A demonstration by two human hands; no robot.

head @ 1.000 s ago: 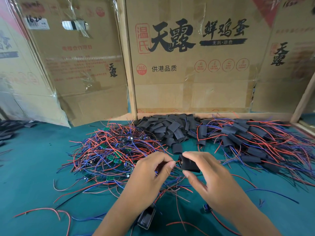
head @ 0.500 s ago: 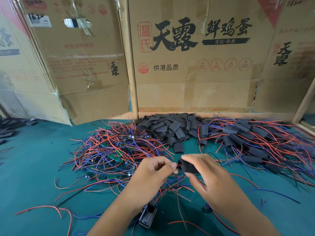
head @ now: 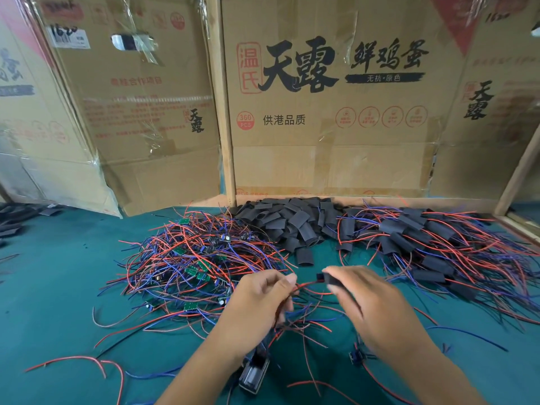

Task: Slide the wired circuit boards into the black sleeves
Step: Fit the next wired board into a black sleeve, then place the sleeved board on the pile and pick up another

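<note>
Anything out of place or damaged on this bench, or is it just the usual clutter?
Nothing looks damaged. Only oddities: a small black box lying under the left hand among loose wires, and the cardboard backing at left is creased and leaning.

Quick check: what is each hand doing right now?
Left hand: pinching the red wires that run to the sleeve.
Right hand: gripping a black sleeve.

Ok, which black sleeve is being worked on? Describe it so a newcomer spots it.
Start at the heap of empty black sleeves below the big cardboard box. Come toward the camera to the right hand. Its fingers pinch the sleeve, the only one lifted off the table.
</note>
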